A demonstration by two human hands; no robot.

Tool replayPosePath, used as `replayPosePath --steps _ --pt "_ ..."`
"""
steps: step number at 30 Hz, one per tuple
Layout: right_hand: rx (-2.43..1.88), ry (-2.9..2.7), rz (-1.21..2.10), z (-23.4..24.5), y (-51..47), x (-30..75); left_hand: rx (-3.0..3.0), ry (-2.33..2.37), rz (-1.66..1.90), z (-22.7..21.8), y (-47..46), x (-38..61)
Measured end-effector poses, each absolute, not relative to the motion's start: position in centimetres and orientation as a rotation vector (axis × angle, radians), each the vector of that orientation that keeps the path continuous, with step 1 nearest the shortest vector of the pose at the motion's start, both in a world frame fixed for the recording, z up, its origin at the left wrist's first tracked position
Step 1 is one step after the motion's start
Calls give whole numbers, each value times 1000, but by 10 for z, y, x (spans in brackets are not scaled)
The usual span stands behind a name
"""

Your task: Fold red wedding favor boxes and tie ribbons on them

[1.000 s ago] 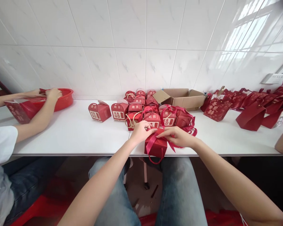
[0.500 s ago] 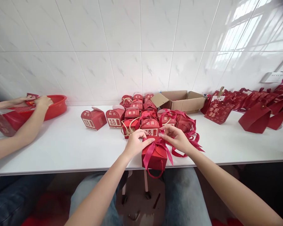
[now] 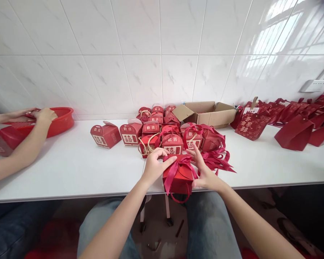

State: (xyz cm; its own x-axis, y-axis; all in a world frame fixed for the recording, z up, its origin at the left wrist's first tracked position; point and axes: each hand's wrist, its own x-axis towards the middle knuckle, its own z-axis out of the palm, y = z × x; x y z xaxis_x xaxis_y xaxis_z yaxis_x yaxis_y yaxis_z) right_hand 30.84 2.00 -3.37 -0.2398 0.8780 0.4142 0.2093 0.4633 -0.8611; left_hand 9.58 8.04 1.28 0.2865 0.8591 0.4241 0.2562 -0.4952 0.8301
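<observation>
A red gift box (image 3: 182,183) tied with a magenta ribbon bow (image 3: 175,169) sits at the table's front edge, its red cord handle (image 3: 179,199) hanging over the edge. My left hand (image 3: 156,165) pinches the bow's left loop between thumb and fingers, at the box's upper left. My right hand (image 3: 205,174) is open at the box's right side, thumb low and fingers apart near the ribbon. Whether it touches the box, I cannot tell. Loose magenta ribbons (image 3: 218,160) lie just beyond it. Directly behind stands a box with a double-happiness print (image 3: 172,144).
More red boxes (image 3: 106,136) stand in rows behind and to the left. An open cardboard carton (image 3: 216,117) is against the wall; red gift bags (image 3: 252,126) crowd the right. At left, a co-worker's hands (image 3: 44,117) work over a red basin (image 3: 67,120).
My right hand has let go of the bow's right side, spread its fingers and dropped along the box's right side. My left hand keeps its pinch. The view has shifted slightly.
</observation>
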Motion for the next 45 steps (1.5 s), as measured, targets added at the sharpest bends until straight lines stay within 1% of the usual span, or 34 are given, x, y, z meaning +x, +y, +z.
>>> replayPosePath --steps 4,10,14,18,19,21,24,26,29,31,33,35,37,41,43,45 --pt "-1033 -1663 814 -46 -2 302 1879 943 1221 11 78 103" --pt "-1110 -1628 562 -35 -31 315 1819 813 1161 18 62 113" --pt "-1369 -1308 351 -26 -62 379 1735 825 1200 13 69 101" --pt "-1713 -860 -11 -19 -76 462 1680 989 1205 -2 87 81" --pt "-1762 -793 -38 -19 -74 479 1671 1030 1203 -6 90 77" --pt "-1877 -736 13 -23 -63 504 1660 1093 1209 -12 95 72" --pt "-1933 -790 110 -32 -38 516 1655 1157 1261 -16 97 70" --pt "-1874 -889 50 -34 -19 507 1665 1189 1305 -13 100 70" --pt "-1715 -1027 -72 -23 3 476 1706 1228 1338 -10 105 69" --pt "-1571 -1122 -50 -14 13 447 1756 1241 1302 -11 107 69" --pt "-1522 -1320 52 -9 19 418 1830 1233 1182 -17 107 68" --pt "-1611 -1567 124 -14 20 395 1906 1219 1032 -26 106 67" --pt "-1741 -1675 99 -27 18 381 1961 1217 931 -34 105 65" --pt "-1841 -1615 -7 -54 6 385 1999 1230 878 -42 106 61" --pt "-1842 -1583 -54 -57 0 394 2004 1229 859 -42 107 60" --pt "-1826 -1565 -86 -51 -3 402 2010 1226 846 -41 108 59"
